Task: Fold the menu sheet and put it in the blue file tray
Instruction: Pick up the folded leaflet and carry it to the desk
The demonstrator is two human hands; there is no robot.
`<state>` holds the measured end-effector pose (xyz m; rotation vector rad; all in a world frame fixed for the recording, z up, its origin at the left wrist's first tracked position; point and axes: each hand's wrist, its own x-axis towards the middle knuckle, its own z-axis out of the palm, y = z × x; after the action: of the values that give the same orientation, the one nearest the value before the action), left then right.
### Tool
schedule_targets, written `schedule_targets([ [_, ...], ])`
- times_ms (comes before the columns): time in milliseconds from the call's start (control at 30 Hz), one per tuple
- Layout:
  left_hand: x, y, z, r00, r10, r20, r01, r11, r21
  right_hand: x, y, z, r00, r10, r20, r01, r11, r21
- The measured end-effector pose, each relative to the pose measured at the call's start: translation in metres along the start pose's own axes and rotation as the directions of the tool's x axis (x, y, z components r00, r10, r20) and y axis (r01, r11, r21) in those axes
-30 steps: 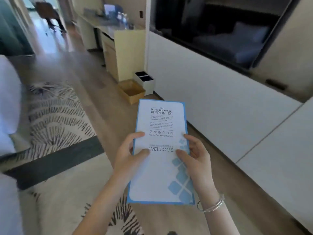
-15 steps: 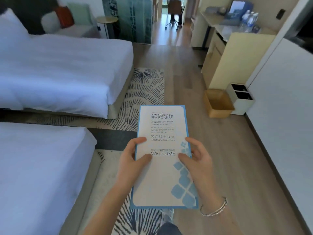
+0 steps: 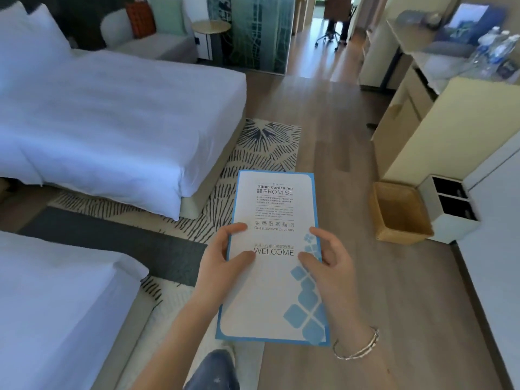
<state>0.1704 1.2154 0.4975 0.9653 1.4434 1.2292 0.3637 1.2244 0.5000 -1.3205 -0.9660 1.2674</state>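
Note:
The menu sheet [image 3: 273, 291] is a tall, narrow white card with a blue border, printed "PROMISE" and "WELCOME". It is folded flat and held upright in front of me over the floor. My left hand [image 3: 222, 260] grips its left edge, thumb on the front. My right hand [image 3: 329, 266], with a silver bracelet at the wrist, grips its right edge the same way. A blue upright holder [image 3: 467, 22] stands on the desk at the far right; whether it is the blue file tray I cannot tell.
Two white beds [image 3: 112, 119] fill the left side, with a patterned rug [image 3: 261, 147] between them and the wooden floor. A wicker bin [image 3: 399, 212] and a white two-slot bin [image 3: 450, 209] stand by the cream cabinet [image 3: 450, 125]. Water bottles [image 3: 495, 49] sit on the desk.
My view has swung left from the white wall to the beds and the corridor. Both hands keep the same hold on the menu sheet.

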Motion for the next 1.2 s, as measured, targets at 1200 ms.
schedule_targets([
  [1200, 0.955, 0.217, 0.259, 0.981, 0.071, 0.178, -0.068, 0.997, -0.021, 0.962, -0.196, 0.091, 0.990, -0.097, -0.102, 0.097, 0.995, -0.006],
])
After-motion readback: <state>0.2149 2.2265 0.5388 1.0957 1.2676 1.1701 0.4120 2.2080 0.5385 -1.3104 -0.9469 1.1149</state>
